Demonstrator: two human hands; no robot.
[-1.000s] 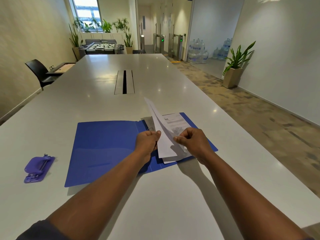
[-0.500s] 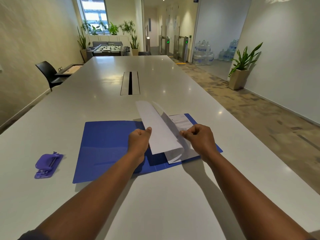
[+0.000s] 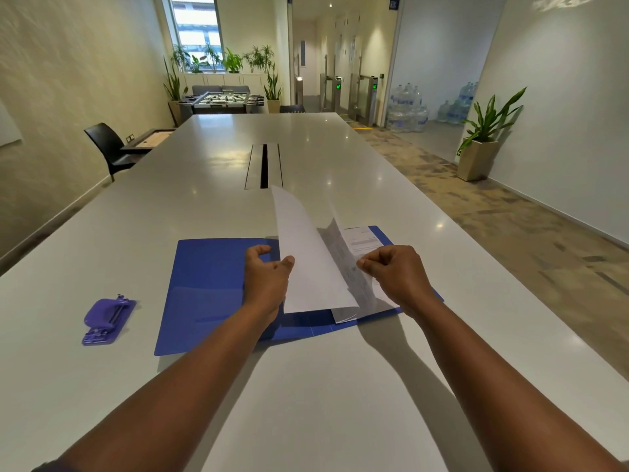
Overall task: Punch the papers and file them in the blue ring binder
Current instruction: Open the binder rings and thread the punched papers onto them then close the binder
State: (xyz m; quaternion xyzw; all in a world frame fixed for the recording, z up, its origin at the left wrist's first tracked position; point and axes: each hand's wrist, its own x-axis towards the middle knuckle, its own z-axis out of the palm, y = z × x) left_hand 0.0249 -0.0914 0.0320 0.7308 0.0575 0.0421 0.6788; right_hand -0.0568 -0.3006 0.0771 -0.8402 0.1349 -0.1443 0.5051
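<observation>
The blue ring binder [image 3: 207,287] lies open and flat on the white table [image 3: 136,216]. Printed papers [image 3: 362,238] rest on its right half. One white sheet [image 3: 309,264] stands lifted and curled over the binder's spine. My left hand [image 3: 267,277] pinches that sheet's left edge between thumb and fingers. My right hand [image 3: 396,274] is closed on the right edge of the papers, above the right half. The binder's rings are hidden behind the sheet and my left hand. A purple hole punch [image 3: 107,320] sits on the table to the left of the binder, untouched.
A cable slot [image 3: 263,165] runs along the table's middle beyond the binder. A black chair [image 3: 109,148] stands at the far left side. The table's right edge drops to carpeted floor, where a potted plant [image 3: 483,141] stands by the wall.
The lifted sheet has swung from right-leaning to more upright and curled leftwards over the spine. My left hand has shifted from under it to its left edge. The view has risen slightly.
</observation>
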